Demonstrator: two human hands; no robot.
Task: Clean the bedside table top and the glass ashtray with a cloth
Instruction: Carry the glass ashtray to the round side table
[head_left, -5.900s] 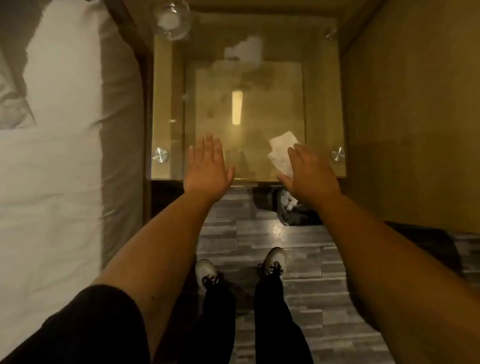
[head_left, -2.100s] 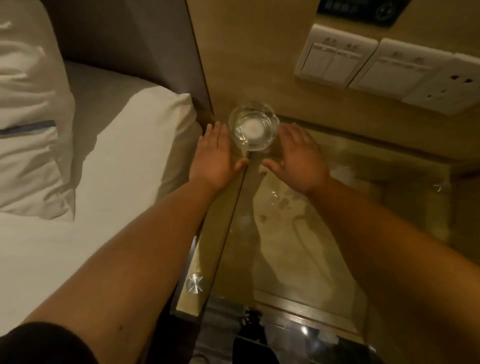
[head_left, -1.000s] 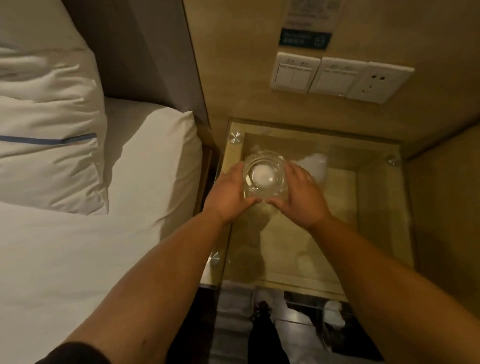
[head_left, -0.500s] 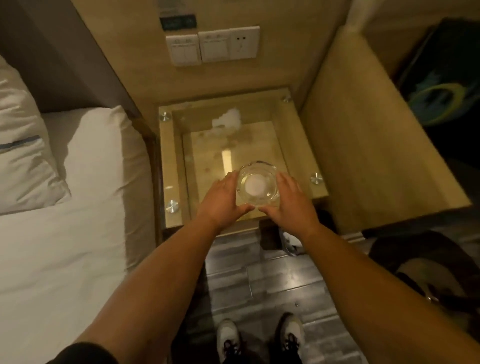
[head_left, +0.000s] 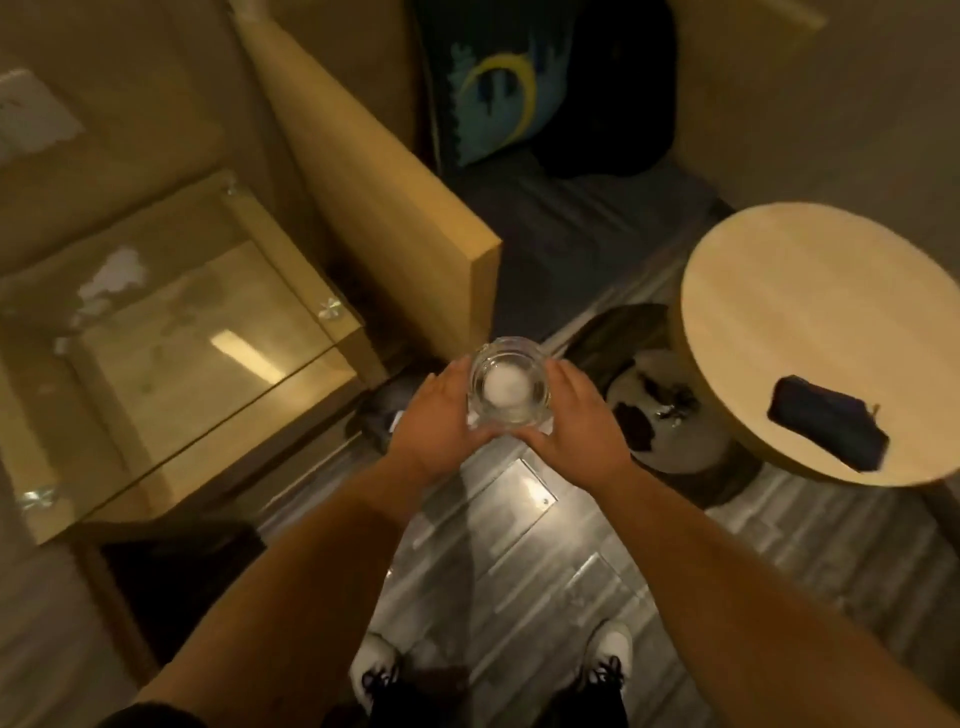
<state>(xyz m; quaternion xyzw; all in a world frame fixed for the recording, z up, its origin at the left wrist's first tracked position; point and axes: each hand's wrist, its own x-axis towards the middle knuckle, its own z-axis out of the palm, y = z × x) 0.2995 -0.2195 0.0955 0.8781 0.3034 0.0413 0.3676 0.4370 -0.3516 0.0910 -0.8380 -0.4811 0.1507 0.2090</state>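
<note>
The fingers of the left hand (head_left: 439, 423) and the right hand (head_left: 576, 421) curl round the glass ashtray (head_left: 510, 388), one hand on each side. The ashtray is up in the air over the floor (head_left: 519, 545), right of the bedside worktop (head_left: 171, 338). A round table (head_left: 810, 332) stands on the right.

One ashtray (head_left: 510, 387), two hands, two tables, one pouch (head_left: 828, 422).

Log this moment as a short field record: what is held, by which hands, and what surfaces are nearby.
held item: glass ashtray, something white inside
left hand: grips the ashtray's left side
right hand: grips its right side
ashtray position: carried above the floor, off the bedside table
table top: glass, smudged
nearby: round wooden table with a dark pouch
</note>
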